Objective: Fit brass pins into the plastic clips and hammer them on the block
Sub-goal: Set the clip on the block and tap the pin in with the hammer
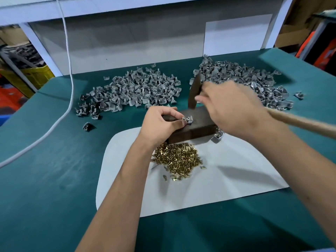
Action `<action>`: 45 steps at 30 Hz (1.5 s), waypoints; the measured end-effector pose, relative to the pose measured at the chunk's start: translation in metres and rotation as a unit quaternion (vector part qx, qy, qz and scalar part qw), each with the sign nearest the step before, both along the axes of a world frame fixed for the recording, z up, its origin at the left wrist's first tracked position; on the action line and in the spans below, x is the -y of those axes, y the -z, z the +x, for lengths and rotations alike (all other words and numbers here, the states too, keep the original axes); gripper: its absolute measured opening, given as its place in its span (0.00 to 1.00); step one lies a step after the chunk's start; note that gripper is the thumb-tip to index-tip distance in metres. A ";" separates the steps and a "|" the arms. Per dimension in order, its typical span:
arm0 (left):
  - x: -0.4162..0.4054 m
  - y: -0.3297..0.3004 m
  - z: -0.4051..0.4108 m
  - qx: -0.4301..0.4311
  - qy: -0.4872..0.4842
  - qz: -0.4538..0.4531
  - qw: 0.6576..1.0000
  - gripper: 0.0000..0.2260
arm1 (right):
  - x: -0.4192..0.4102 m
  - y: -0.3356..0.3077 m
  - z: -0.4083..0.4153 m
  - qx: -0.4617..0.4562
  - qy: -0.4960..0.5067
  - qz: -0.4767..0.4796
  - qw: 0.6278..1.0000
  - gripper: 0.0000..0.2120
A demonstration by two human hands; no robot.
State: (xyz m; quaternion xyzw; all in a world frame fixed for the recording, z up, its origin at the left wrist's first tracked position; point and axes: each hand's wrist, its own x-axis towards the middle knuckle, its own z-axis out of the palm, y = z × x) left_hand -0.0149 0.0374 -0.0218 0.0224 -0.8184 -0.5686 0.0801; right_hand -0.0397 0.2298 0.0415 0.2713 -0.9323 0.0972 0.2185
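Left hand pinches clip on block; right hand grips hammer raised just above.

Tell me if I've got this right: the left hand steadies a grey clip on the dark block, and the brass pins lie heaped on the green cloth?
Not quite. The head view shows the brass pins heaped on the white sheet, not the green cloth. The rest holds: the left hand steadies the clip on the block.

light: bright, even, overhead | shadows: soft | blur: right hand, hammer | edges: wide-angle bowed
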 end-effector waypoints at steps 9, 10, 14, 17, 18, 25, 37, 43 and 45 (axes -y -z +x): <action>0.000 -0.001 0.001 0.000 0.003 0.006 1.000 0.06 | 0.001 -0.002 0.007 0.037 0.018 0.031 0.999 0.13; 0.000 -0.001 0.000 -0.002 0.003 0.005 1.000 0.06 | 0.001 -0.002 0.008 0.014 0.016 -0.019 1.000 0.13; 0.000 -0.001 0.000 0.000 -0.005 0.012 1.000 0.09 | 0.012 0.008 0.017 0.112 0.014 0.013 0.993 0.13; -0.001 -0.002 0.001 0.001 -0.005 0.007 1.000 0.08 | 0.007 -0.003 0.008 0.083 0.011 0.061 0.995 0.11; -0.001 -0.002 0.001 0.002 -0.004 0.007 1.000 0.08 | 0.006 -0.006 0.006 0.043 0.009 0.041 0.998 0.12; -0.002 -0.003 0.001 0.008 -0.007 0.016 1.000 0.08 | 0.013 0.006 0.015 0.136 0.038 0.045 0.989 0.12; -0.002 -0.004 0.003 0.004 -0.010 0.000 1.000 0.05 | 0.004 0.007 0.008 0.110 -0.001 0.025 0.994 0.08; -0.001 -0.004 0.003 0.002 -0.011 0.016 1.000 0.06 | -0.030 -0.005 -0.004 0.145 -0.033 0.041 0.988 0.11; 0.000 -0.004 0.002 0.011 -0.007 0.036 0.999 0.06 | -0.044 -0.013 -0.006 0.211 -0.088 0.018 0.973 0.06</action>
